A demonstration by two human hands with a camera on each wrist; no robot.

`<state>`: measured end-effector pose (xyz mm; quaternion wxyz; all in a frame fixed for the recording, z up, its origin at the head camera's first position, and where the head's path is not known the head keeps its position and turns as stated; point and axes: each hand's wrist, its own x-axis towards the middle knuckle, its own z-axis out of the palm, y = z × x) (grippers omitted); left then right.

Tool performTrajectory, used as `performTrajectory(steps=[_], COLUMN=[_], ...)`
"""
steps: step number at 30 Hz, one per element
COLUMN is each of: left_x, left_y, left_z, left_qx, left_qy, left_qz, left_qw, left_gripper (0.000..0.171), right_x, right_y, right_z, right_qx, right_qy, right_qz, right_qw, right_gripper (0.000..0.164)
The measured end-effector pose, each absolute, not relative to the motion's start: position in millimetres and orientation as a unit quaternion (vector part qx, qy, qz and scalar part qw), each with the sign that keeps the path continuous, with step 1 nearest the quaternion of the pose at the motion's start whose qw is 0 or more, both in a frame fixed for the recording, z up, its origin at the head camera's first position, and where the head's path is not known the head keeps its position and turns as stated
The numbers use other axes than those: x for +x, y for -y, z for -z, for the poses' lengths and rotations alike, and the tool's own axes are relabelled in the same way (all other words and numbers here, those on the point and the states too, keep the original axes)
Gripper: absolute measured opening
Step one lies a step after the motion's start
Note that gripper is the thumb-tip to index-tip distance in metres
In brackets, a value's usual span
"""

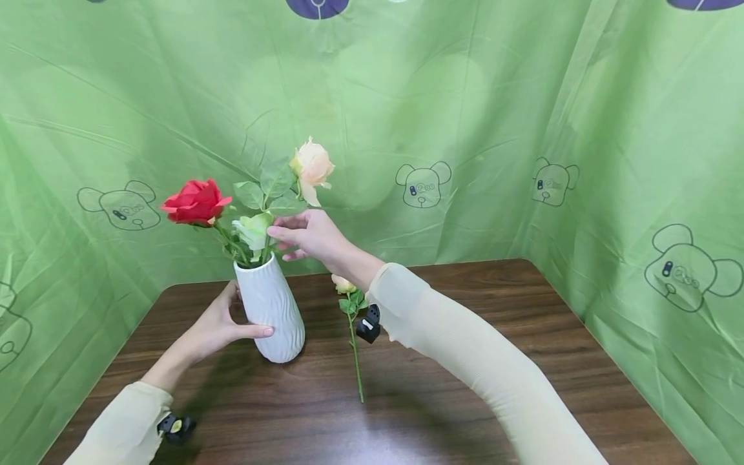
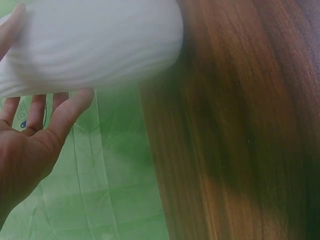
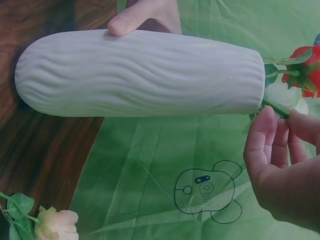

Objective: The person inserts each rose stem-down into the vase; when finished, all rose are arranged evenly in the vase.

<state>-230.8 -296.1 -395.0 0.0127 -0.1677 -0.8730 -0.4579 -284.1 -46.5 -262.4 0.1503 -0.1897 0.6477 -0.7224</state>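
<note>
A white ribbed vase [image 1: 272, 310] stands on the table, tilted in the head view. My left hand [image 1: 217, 326] grips its side, thumb across the front and fingers behind. Out of its mouth rise a red rose [image 1: 196, 203], a whitish-green flower [image 1: 253, 230] and a peach rose [image 1: 312, 165] with green leaves. My right hand [image 1: 310, 236] is beside the mouth. In the right wrist view its thumb and fingers pinch a green flower stem [image 3: 276, 108] that enters the vase. Which bloom that stem carries, I cannot tell.
Another pale peach rose [image 1: 356, 342] lies on the dark wooden table [image 1: 465, 361], right of the vase and partly under the right forearm. Green curtains [image 1: 372, 97] with bear drawings hang behind and along both sides. Each wrist wears a small black device [image 1: 369, 324].
</note>
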Motion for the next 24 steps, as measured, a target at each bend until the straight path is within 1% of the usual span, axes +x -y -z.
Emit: performTrajectory(steps=[9, 15, 19, 22, 24], left_x=[-231, -231, -231, -231, -230], left_y=[296, 296, 297, 297, 297], left_z=[394, 396, 396, 396, 396], left_qx=[-0.171, -0.172, -0.171, -0.168, -0.164], left_qy=[0.869, 0.871, 0.873, 0.877, 0.880], left_qz=[0.465, 0.460, 0.456, 0.449, 0.445], left_qw=[0.011, 0.017, 0.018, 0.020, 0.021], left_gripper=[0.087, 0.087, 0.087, 0.086, 0.085], right_x=[-285, -287, -290, -291, -293], right_y=[49, 43, 34, 24, 17], right_z=[275, 298, 315, 322, 327], right_qx=[-0.158, -0.115, -0.104, -0.100, -0.097], right_qy=[-0.653, -0.621, -0.615, -0.623, -0.627], right_qz=[0.718, 0.741, 0.741, 0.734, 0.730], right_qw=[0.183, 0.228, 0.247, 0.251, 0.252], right_gripper=[0.025, 0.027, 0.034, 0.035, 0.032])
